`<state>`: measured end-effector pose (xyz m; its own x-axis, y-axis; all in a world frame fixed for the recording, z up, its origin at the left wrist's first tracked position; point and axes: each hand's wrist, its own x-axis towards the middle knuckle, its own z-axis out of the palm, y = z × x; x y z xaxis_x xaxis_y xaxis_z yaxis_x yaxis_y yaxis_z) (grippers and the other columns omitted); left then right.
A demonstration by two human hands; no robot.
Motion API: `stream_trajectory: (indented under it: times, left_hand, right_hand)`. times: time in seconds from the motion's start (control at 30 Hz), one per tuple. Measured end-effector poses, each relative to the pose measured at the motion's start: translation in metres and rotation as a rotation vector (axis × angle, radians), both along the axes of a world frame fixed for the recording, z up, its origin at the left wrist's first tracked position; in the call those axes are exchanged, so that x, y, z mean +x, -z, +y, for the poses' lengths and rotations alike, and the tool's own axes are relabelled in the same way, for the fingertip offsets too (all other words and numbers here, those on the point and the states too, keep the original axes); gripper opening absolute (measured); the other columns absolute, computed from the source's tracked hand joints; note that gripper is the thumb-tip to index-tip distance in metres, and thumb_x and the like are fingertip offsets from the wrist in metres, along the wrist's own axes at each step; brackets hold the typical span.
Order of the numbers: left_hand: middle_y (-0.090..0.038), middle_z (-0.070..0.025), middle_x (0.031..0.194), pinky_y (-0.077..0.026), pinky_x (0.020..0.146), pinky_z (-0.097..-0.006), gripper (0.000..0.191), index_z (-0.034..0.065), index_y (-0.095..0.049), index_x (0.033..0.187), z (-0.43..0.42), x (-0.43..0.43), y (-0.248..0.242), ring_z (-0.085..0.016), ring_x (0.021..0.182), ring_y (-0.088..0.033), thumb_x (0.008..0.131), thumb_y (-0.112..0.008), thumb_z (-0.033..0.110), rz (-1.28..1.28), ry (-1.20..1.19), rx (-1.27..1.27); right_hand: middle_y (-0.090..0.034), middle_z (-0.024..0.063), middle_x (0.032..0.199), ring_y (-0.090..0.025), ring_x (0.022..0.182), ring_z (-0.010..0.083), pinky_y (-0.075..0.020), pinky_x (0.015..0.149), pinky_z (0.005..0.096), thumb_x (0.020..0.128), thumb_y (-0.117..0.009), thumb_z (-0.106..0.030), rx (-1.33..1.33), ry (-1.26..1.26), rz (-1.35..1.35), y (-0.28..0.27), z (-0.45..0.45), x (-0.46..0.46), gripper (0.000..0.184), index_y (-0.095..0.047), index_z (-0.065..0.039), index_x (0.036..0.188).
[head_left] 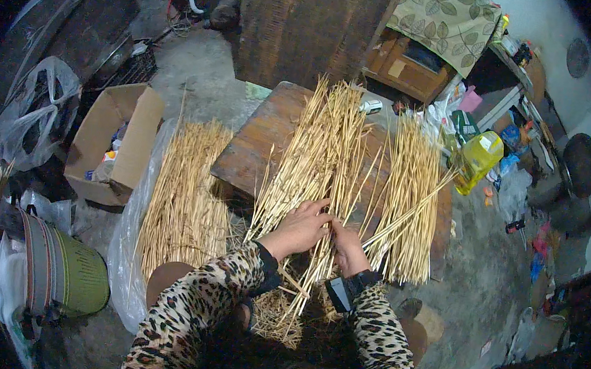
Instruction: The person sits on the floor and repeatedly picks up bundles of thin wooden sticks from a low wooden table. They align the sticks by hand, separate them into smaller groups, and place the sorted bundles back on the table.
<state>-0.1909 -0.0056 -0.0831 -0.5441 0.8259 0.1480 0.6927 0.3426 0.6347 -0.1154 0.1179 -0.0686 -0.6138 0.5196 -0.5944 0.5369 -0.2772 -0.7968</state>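
A central pile of dry straw stalks (311,157) lies lengthwise on a low wooden table (258,134). At its near end my left hand (299,227) rests over the stalks with bent fingers. My right hand (349,247) meets it from the other side, thumb against the left fingers. A thin bunch of stalks (314,276) runs between both hands, and its lower ends stick out towards me. The fingertips are partly hidden. On the table's right side lies a second straw pile (409,205), with several stalks crossing it at a slant.
Another straw stack (189,191) stands left of the table, beside a plastic sheet (134,254). Further left are a cardboard box (100,157) and a green basket (76,276). Straw scraps (279,315) lie below my hands. A yellow bag (479,158) and a white bottle (371,107) are at the right and back.
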Motion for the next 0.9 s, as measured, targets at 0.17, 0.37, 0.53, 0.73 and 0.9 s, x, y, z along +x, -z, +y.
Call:
stream_trajectory:
  times: [0.17,0.37,0.53,0.73,0.9]
  left_hand:
    - [-0.032,-0.0088,0.142,-0.031,0.102,-0.0449,0.038,0.0125,-0.053,0.122,-0.001,-0.003,0.004,-0.03,0.127,-0.033,0.086,-0.054,0.026,0.097,0.043,-0.147]
    - [-0.04,-0.0118,0.133,-0.03,0.1,-0.0479,0.032,0.0074,-0.055,0.113,0.009,-0.006,0.014,-0.03,0.123,-0.037,0.083,-0.051,0.018,0.155,-0.078,-0.121]
    - [-0.047,-0.0156,0.122,-0.033,0.098,-0.0454,0.03,0.001,-0.053,0.105,0.032,-0.003,0.009,-0.032,0.119,-0.041,0.076,-0.052,0.01,0.068,-0.261,0.134]
    - [-0.042,-0.0076,0.136,-0.022,0.106,-0.0516,0.044,0.0116,-0.049,0.125,0.038,0.001,0.019,-0.031,0.132,-0.028,0.082,-0.055,0.02,0.101,0.018,-0.246]
    - [-0.041,-0.0074,0.138,-0.018,0.108,-0.0521,0.046,0.0141,-0.048,0.127,0.032,-0.003,0.031,-0.03,0.134,-0.026,0.085,-0.054,0.029,0.042,0.044,-0.254]
  right_hand:
    - [-0.056,0.0039,0.066,-0.048,0.048,0.015,-0.0363,0.043,0.0303,0.093,-0.049,-0.021,0.035,-0.053,0.018,0.016,0.01,0.005,0.023,-0.06,0.0,0.094]
    - [-0.058,0.0074,0.069,-0.053,0.052,0.0182,-0.0413,0.046,0.0326,0.092,-0.049,-0.018,-0.005,0.029,0.025,0.013,0.013,0.009,0.023,-0.056,0.002,0.099]
    - [-0.056,0.0065,0.067,-0.049,0.05,0.0157,-0.0364,0.043,0.0312,0.09,-0.052,-0.02,-0.009,-0.033,-0.006,0.03,0.014,0.013,0.022,-0.058,0.001,0.092]
    - [-0.056,0.0073,0.072,-0.053,0.058,0.0168,-0.0416,0.049,0.0321,0.095,-0.042,-0.014,-0.119,0.011,0.101,0.057,0.023,0.015,0.019,-0.052,0.002,0.094]
    - [-0.053,0.0059,0.07,-0.05,0.056,0.0166,-0.0438,0.049,0.0322,0.096,-0.04,-0.017,-0.138,0.026,0.056,0.065,0.023,0.022,0.018,-0.049,-0.002,0.093]
